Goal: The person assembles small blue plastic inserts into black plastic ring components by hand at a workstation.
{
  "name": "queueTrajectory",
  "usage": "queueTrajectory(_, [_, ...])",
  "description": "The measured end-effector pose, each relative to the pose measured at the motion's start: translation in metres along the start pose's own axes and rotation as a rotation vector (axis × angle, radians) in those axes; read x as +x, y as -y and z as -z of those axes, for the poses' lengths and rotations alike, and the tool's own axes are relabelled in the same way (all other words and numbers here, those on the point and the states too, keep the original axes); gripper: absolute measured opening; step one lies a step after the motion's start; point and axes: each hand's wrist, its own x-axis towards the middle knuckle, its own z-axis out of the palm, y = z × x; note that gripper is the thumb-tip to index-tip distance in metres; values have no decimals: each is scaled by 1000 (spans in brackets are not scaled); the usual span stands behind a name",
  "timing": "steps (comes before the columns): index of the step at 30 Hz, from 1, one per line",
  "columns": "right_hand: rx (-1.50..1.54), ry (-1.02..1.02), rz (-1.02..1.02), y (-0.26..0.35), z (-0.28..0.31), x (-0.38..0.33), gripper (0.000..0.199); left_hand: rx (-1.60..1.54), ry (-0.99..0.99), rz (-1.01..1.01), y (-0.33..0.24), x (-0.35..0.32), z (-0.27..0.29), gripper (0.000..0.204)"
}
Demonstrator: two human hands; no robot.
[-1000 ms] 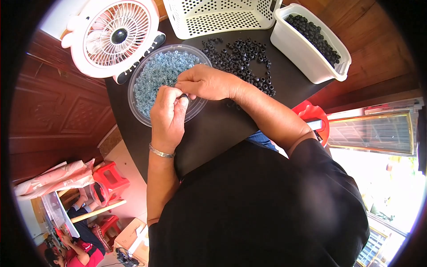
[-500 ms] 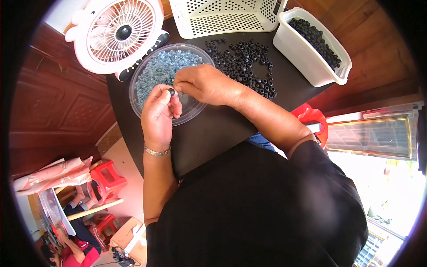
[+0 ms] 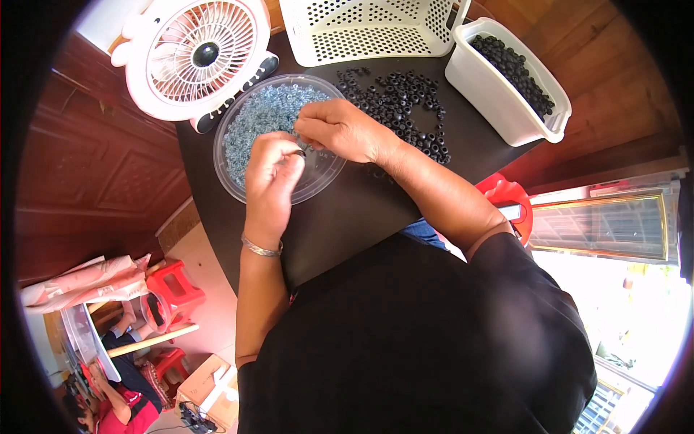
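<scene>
Over a round clear plastic tray [image 3: 327,171], my two hands meet at the fingertips. My left hand [image 3: 270,181], with a silver bracelet at the wrist, pinches a small round black part [image 3: 299,153] between thumb and fingers. My right hand [image 3: 345,132] is closed in a pinch just beside it; whatever its fingers hold is hidden. Small translucent bluish pieces [image 3: 264,116] fill the far and left side of the tray. Loose black round parts [image 3: 397,98], many ring-like, lie spread on the dark table [image 3: 347,224] beyond my right hand.
A white fan [image 3: 206,54] stands at the far left of the table. At the back is a white perforated basket [image 3: 369,47]; at the far right a white bin [image 3: 488,105] holds more black parts. A red stool [image 3: 173,289] and another person [image 3: 134,409] are at lower left.
Both hands have shifted slightly right. My left hand has turned, its fingers curling over the black part, which was more exposed before. My right hand stays pinched beside it.
</scene>
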Motion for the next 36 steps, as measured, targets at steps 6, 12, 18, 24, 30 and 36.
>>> queueTrajectory(6, [9, 170, -112, 2, 3, 0, 30, 274, 120, -111, -12, 3, -2, 7])
queueTrajectory(12, [129, 289, -42, -4, 5, 3, 29, -200, 146, 179, -3, -2, 4, 7])
queueTrajectory(18, [158, 223, -119, -1, 5, 0, 40, -201, 75, 115, 2, -1, -3, 14])
queueTrajectory(24, [195, 315, -93, 0, 6, 0, 42, 141, 86, -112, 0, -2, -7, 12])
queueTrajectory(30, [228, 323, -189, 0, 7, 0, 38, 75, 44, -50, 0, -3, -6, 11])
queueTrajectory(36, [249, 285, -213, 0, 4, 0, 33, 277, 53, -149, -9, 0, -8, 4])
